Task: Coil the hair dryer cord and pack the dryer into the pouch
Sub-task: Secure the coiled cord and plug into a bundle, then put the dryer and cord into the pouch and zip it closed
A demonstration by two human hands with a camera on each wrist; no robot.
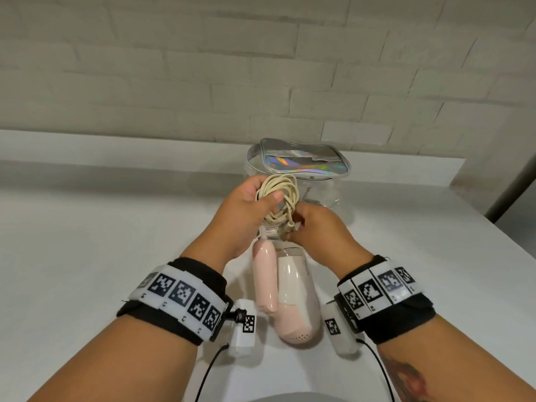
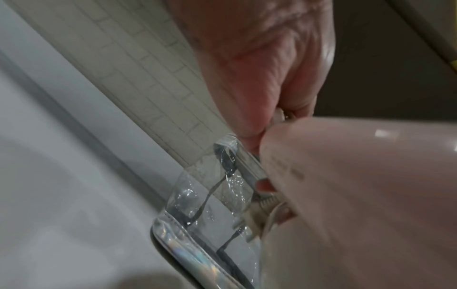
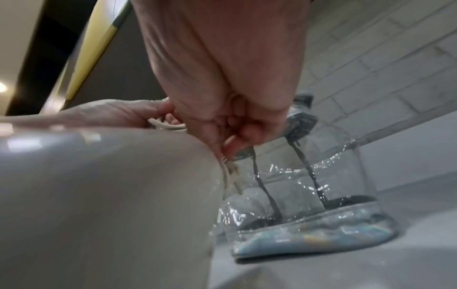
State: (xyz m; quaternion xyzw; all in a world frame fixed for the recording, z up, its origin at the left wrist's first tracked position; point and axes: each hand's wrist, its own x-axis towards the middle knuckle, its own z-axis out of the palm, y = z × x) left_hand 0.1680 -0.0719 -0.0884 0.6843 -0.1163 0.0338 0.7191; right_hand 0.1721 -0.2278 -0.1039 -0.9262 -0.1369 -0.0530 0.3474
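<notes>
A pink and white hair dryer [image 1: 293,297] lies on the white counter [image 1: 87,242] between my wrists, handle folded against its body. Its cream cord [image 1: 282,195] is gathered in a coil above it. My left hand [image 1: 246,210] grips the coil, thumb across the loops. My right hand [image 1: 316,230] pinches the cord's end near the plug [image 3: 230,148] at the bottom of the coil. The clear pouch [image 1: 298,166] with a holographic top stands just behind the hands, also seen as the pouch [image 3: 309,195] in the right wrist view. The dryer body [image 2: 371,195] fills the left wrist view.
A white brick wall [image 1: 261,68] rises behind the counter. The counter's right edge [image 1: 478,204] drops off beside a corner. White camera units hang under both wrists near the dryer.
</notes>
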